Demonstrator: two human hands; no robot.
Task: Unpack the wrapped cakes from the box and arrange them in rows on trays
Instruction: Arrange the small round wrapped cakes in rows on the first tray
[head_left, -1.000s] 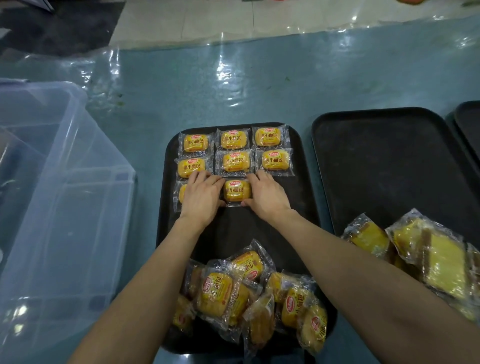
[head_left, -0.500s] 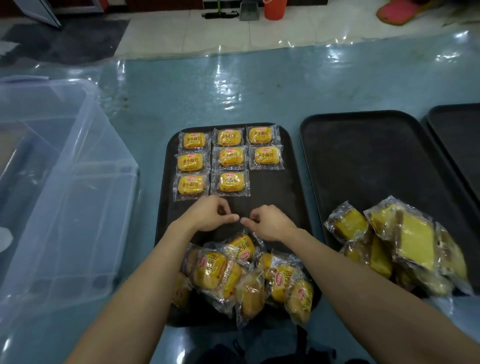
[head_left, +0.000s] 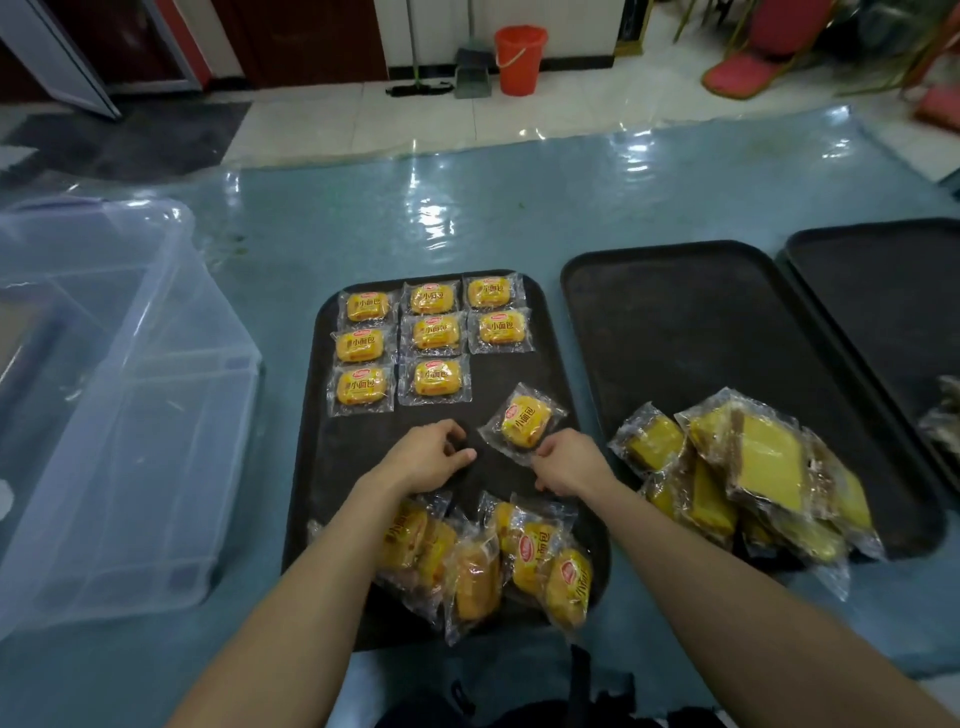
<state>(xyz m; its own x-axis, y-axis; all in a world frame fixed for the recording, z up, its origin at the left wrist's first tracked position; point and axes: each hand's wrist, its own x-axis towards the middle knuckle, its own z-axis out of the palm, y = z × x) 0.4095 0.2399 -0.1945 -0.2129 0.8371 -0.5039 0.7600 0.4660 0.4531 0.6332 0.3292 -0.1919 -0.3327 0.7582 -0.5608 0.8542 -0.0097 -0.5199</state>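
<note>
From the head camera, we see our right hand pinching the corner of one small yellow cake in a clear wrapper. The cake is tilted, near the right side of the long black plastic tray. We think we hold it by the edge so the soft cake does not get squashed.

Our left hand is curled in, with nothing in it that we can see. It waits near the rows, maybe to help straighten.

Eight neat wrapped cakes in rows fill the far end. The third row has a gap at its right, just past our cake, with nothing in the way.

A loose heap of yellow cakes lies under our wrists. On the next black tray sits a pile of bigger yellow cake slices. The clear plastic box stands on the left.
</note>
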